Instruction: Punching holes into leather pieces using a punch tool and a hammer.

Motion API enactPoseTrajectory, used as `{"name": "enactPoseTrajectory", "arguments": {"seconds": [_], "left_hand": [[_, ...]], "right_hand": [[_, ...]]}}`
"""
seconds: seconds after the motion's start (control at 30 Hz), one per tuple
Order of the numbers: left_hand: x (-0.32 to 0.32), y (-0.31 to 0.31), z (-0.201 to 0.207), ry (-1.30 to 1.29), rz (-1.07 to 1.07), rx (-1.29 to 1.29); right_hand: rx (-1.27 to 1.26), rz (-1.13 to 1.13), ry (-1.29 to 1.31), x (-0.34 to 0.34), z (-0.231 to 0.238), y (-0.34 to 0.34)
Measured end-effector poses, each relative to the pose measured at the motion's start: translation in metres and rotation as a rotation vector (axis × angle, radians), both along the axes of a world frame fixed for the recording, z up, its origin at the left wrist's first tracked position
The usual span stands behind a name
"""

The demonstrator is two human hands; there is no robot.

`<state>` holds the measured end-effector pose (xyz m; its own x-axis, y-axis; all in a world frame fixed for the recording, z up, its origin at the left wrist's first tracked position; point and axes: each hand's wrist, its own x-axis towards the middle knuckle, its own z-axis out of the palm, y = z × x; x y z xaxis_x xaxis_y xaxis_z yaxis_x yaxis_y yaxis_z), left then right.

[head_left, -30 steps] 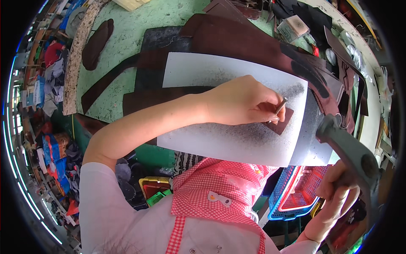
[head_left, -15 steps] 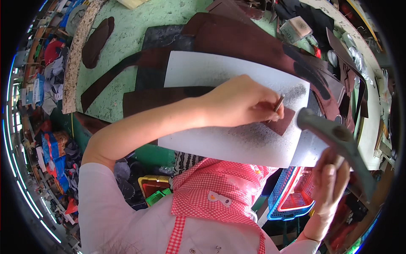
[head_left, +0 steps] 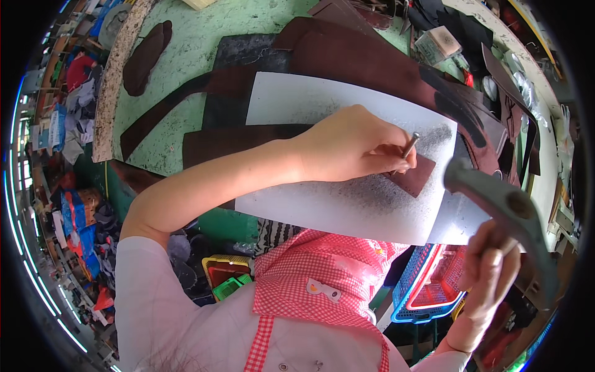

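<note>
My left hand [head_left: 375, 146] is closed in a pinch around a thin metal punch [head_left: 410, 145], which leans with its head up. Its tip is hidden by my fingers, over a small piece of brown leather [head_left: 415, 177]. That leather lies on a white board [head_left: 297, 208] covered in dark specks. To the right, my right hand [head_left: 488, 270] grips the handle of a hammer [head_left: 505, 204]. The grey hammer head is raised, apart from the punch.
Large dark brown leather pieces [head_left: 356, 56] lie behind the board, and a dark slab [head_left: 238, 56] is partly under them. A pale block [head_left: 438, 43] stands at the back right. Below the table edge are a blue basket [head_left: 406, 294] and a yellow basket [head_left: 217, 263].
The hammer and my right hand have shifted slightly right and down. My left hand stays nearly in place with the punch, whose head shows more clearly.
</note>
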<state>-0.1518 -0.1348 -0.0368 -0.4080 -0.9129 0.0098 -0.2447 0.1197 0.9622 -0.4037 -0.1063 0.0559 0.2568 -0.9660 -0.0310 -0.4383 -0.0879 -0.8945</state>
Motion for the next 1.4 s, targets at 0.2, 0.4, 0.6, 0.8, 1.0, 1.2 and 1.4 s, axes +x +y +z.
{"name": "enactPoseTrajectory", "arguments": {"seconds": [0.2, 0.4, 0.6, 0.8, 1.0, 1.2, 1.4], "left_hand": [[-0.003, 0.003, 0.001, -0.178, -0.018, -0.262], [0.009, 0.003, -0.003, -0.131, 0.017, -0.135], [0.007, -0.002, 0.005, -0.123, -0.031, -0.127], [0.010, 0.000, 0.000, -0.093, -0.027, -0.124], [0.004, 0.012, 0.009, -0.322, -0.017, -0.442], [0.016, 0.003, -0.002, -0.071, 0.006, -0.106], [0.013, 0.008, 0.008, -0.178, -0.045, -0.230]], "right_hand": [[0.017, 0.241, 0.138, -0.031, 0.002, -0.012], [-0.005, 0.148, -0.033, -0.002, -0.004, -0.010], [0.389, 0.813, -0.320, -0.044, 0.032, -0.074], [0.388, 0.801, -0.405, -0.033, 0.018, -0.059], [-0.015, 0.283, 0.267, -0.049, 0.003, -0.006], [-0.004, 0.037, -0.114, 0.005, 0.000, -0.010], [-0.114, 0.116, -0.210, -0.003, 0.002, -0.009]]}}
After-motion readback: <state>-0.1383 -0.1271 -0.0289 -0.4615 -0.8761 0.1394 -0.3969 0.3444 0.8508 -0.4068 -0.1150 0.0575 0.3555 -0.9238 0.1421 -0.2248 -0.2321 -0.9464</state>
